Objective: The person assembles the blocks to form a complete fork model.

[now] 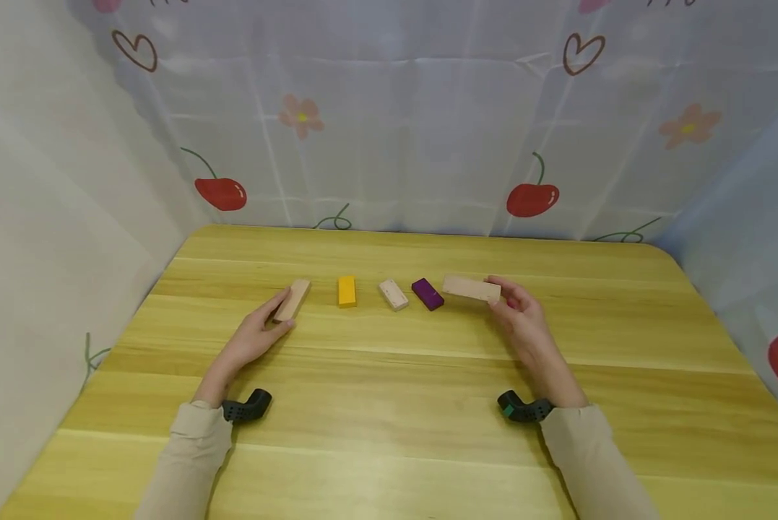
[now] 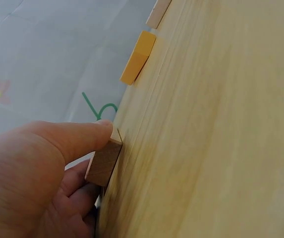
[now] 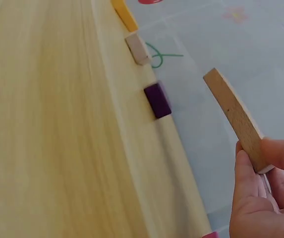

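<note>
My left hand (image 1: 283, 312) grips a plain wooden block (image 1: 292, 300) at its near end; the thumb (image 2: 82, 134) lies over the block (image 2: 104, 162), which touches the wooden table (image 1: 389, 375). My right hand (image 1: 502, 295) pinches one end of a longer plain wooden block (image 1: 471, 288) and holds it clear of the tabletop, as the right wrist view shows (image 3: 233, 116). Between the hands lie a yellow block (image 1: 346, 290), a small pale block (image 1: 393, 295) and a purple block (image 1: 427, 294) in a row.
A curtain printed with cherries and flowers (image 1: 389, 130) hangs close behind the table's far edge. A plain wall (image 1: 50, 217) stands at the left. Black wrist cameras (image 1: 248, 406) sit on both forearms.
</note>
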Tool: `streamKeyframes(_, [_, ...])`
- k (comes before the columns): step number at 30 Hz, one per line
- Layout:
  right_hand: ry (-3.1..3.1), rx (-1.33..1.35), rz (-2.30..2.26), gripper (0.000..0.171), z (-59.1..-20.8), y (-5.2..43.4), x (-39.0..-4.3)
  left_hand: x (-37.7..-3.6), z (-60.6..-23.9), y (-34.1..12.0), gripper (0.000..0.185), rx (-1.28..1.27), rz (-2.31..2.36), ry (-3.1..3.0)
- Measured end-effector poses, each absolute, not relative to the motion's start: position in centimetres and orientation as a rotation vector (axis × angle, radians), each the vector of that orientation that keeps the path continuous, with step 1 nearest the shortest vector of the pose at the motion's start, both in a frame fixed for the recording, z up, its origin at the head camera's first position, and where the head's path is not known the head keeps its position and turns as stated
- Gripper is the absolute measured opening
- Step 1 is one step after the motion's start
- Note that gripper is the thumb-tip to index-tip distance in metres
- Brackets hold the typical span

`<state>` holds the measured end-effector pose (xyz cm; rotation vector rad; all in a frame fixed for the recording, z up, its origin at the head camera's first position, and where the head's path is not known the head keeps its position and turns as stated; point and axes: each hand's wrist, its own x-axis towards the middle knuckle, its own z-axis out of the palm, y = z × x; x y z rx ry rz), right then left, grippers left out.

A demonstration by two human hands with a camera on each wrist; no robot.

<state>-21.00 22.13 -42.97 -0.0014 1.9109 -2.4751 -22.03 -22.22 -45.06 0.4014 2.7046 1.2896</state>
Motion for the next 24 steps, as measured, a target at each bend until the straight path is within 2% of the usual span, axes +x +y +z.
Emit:
streamKeyframes(4, [1.73, -0.018, -2.503, 0.046, -42.3, 21.7, -20.6, -21.8, -44.9, -22.4, 0.063, 0.376, 1.294, 2.69])
streamKeyframes(12, [1.51, -0.028, -2.58, 0.037, -41.5, 20.8, -20.2, -21.8, -45.0, -22.4, 0.062, 0.38, 1.301, 2.679])
streamKeyframes(20, [1.636, 0.019, -2.455, 0.023, -40.6, 20.1, -19.7, -22.0, -44.9, -22.2, 0.062, 0.416, 1.294, 2.695])
streamKeyframes(24, [1.728, 0.039, -2.382, 0.023, -40.5, 19.6, -19.6, -22.0, -45.0, -22.2, 0.062, 0.424, 1.285, 2.696])
